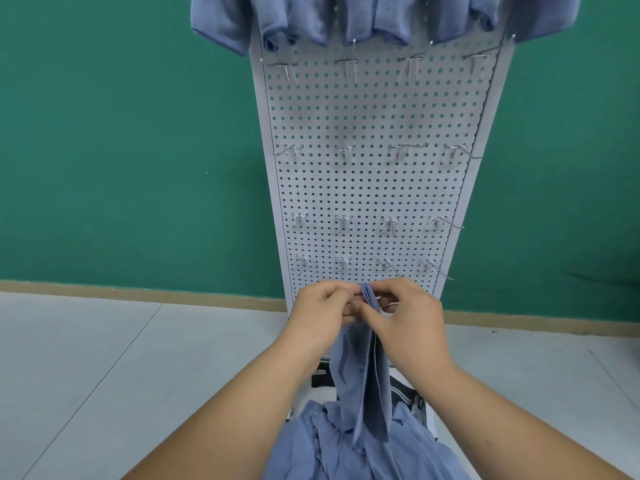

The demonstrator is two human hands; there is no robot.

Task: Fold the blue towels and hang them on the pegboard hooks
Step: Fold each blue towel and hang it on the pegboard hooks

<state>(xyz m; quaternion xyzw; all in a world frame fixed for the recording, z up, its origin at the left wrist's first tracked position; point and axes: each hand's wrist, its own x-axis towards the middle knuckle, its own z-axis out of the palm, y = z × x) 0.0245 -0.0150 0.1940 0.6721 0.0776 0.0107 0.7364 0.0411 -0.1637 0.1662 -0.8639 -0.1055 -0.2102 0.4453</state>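
A blue towel (363, 368) hangs down in long folds from both my hands, which pinch its top edge together in front of the pegboard's foot. My left hand (322, 311) and my right hand (405, 313) touch at the fingertips around the bunched corner. A heap of blue towels (346, 445) lies below, and the held towel's lower end runs into it. The white pegboard (374, 188) stands upright ahead with rows of metal hooks (346, 154). Several folded blue towels (311, 19) hang along its top row.
A green wall (121, 150) is behind the pegboard, with a tan baseboard along a pale tiled floor (104, 358). A dark object with white trim (405, 393) sits at the pegboard's base, partly hidden by the towels. The lower hook rows hold nothing.
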